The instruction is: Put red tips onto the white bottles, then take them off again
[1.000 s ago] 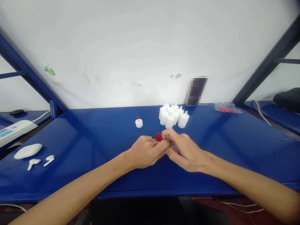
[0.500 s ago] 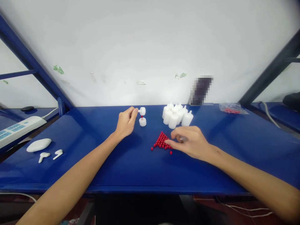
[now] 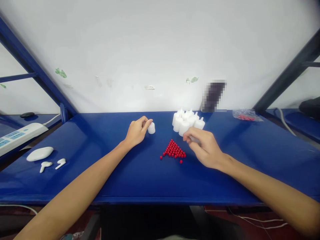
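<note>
My left hand [image 3: 137,131] rests on the blue table [image 3: 105,173] with its fingers closed round a small white cap piece [image 3: 151,128] standing at the table's middle back. A pile of small red beads [image 3: 173,151] lies in a triangle between my hands. Just right of the beads, my right hand [image 3: 203,146] hovers with its fingers pinched on something small that I cannot make out. A cluster of several white plastic bottles [image 3: 188,120] stands right behind that hand.
A white earbud case [image 3: 40,153] and two earbuds [image 3: 52,164] lie at the left. A power strip [image 3: 17,135] sits on the neighbouring shelf. A clear bag of red beads [image 3: 244,115] lies at the back right. Blue frame bars rise on both sides.
My hands parted from over the beads. The left hand carried a white piece to the back and set it onto the one standing there. The right hand shifted up toward the bottles.
</note>
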Demonstrator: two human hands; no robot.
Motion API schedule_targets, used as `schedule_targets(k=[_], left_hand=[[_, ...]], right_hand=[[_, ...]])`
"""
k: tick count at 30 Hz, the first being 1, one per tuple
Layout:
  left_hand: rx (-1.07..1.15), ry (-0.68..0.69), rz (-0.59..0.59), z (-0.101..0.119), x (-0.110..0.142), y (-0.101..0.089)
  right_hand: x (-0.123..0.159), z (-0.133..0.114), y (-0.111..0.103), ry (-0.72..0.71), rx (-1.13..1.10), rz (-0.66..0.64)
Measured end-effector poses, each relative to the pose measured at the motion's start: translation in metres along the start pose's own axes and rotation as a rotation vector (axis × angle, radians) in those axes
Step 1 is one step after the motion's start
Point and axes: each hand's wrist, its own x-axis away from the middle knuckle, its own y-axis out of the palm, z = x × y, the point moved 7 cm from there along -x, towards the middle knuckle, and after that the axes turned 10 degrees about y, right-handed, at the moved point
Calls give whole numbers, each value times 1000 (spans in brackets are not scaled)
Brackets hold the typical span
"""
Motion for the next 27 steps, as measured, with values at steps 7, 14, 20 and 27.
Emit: schedule_targets(k=[7,14,20,27], left_hand=[[159,198,112,38,4,-8],[271,581,0,117,26,6],[210,725,-4,132,37,8],[-6,955,50,149,50,12]], right_hand=[[-4,4,12,79,24,-155],[4,-3,29,73,-92,-332],[9,-12,32,67,-86,-432],[11,-16,30,30,-92,-406]])
